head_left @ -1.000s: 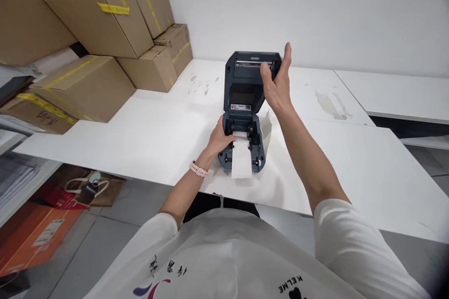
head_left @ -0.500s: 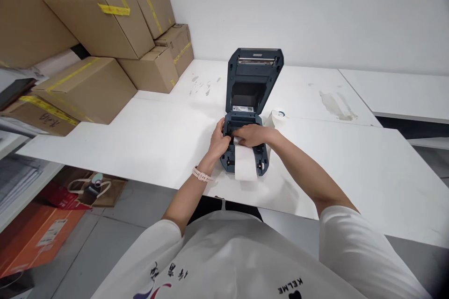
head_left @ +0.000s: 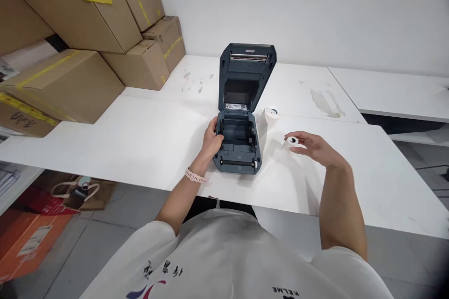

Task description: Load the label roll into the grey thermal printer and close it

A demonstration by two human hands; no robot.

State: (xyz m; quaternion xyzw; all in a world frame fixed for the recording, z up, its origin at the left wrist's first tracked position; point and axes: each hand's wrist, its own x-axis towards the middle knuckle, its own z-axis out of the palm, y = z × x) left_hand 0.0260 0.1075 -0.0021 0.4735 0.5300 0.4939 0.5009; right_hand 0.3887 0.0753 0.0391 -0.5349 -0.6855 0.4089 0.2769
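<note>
A dark label printer point(head_left: 237, 149) stands on the white table with its lid point(head_left: 242, 79) raised, its inner bay in plain sight. My left hand point(head_left: 211, 142) grips the printer's left side wall, thumb over the rim. To the right of the printer, my right hand point(head_left: 312, 147) pinches a small white paper roll point(head_left: 291, 141) between thumb and fingers, just over the table. A larger white label roll point(head_left: 271, 115) stands behind, close to the printer's right side, with a loose strip of paper by it.
Cardboard boxes point(head_left: 70, 84) taped in yellow are stacked at the left back of the table point(head_left: 168, 145). A white wall rises behind. At the right, a shelf unit point(head_left: 403, 103) adjoins the table. An orange box point(head_left: 31, 243) and bags lie on the floor at the left.
My right hand has come out of the printer and moved right with the small paper roll. The paper strip no longer hangs over the printer's front. My left hand stays on the printer's side.
</note>
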